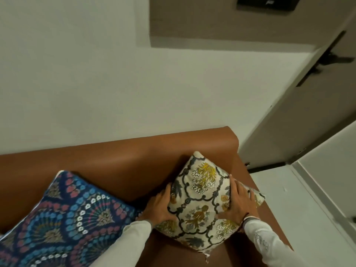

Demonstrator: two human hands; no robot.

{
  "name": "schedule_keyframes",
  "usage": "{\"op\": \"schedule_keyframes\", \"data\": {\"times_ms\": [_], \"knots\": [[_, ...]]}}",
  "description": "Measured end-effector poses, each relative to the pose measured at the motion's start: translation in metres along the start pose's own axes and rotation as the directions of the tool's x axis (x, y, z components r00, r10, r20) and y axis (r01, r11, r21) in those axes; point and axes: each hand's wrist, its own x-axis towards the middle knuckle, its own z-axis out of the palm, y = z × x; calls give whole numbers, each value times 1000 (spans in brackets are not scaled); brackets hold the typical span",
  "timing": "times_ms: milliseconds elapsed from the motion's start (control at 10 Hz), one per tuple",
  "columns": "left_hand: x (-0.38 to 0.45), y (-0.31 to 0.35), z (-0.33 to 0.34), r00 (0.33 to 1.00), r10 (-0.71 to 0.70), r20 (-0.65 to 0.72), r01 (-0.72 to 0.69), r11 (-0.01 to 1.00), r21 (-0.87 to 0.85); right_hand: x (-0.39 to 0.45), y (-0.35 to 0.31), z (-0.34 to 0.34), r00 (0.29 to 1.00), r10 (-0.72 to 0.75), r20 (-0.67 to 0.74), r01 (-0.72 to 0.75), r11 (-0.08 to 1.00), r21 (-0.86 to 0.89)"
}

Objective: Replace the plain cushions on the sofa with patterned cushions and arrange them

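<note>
Hands, left hand (160, 207) and right hand (237, 201), press floral cushion (200, 201).

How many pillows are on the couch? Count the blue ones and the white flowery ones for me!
blue patterned cushion: 1
cream floral cushion: 1
Total: 2 cushions, both on the brown sofa.

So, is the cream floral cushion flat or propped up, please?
Propped up: cream floral cushion leans, corner upward, against brown leather sofa back.
</note>
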Motion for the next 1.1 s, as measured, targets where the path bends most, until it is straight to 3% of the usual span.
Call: {"op": "schedule_keyframes", "data": {"times_ms": [100, 300, 500, 700, 800, 900, 1000, 1100], "knots": [[12, 9, 8, 998, 17, -59, -21, 998, -66, 6, 3, 9, 1000, -13, -13, 13, 1000, -1], [11, 12, -6, 977, 116, -180, -117, 993, 3, 13, -7, 6, 996, -9, -94, 16, 997, 79], [9, 0, -14, 983, 122, -140, -98, 980, 171, 10, -14, 11, 992, -9, -123, 23, 993, 119], [3, -1, -6, 981, 90, -172, -60, 983, 172, 9, -21, 16, 995, 29, -94, -23, 997, 68], [-10, -3, -15, 974, 119, -191, -59, 954, 295, 1, -24, 14, 996, 31, -79, -27, 998, 52], [-38, -20, -33, 919, 248, -305, -57, 851, 522, -5, -25, 4, 997, 12, -82, -11, 1000, 17], [-84, -44, -50, 863, 261, -433, 55, 803, 593, -18, -35, -14, 986, -53, -156, 40, 995, -89], [-142, -65, -62, 835, 181, -519, 161, 822, 546, -37, -68, -35, 966, -149, -213, 125, 985, -121]]}}
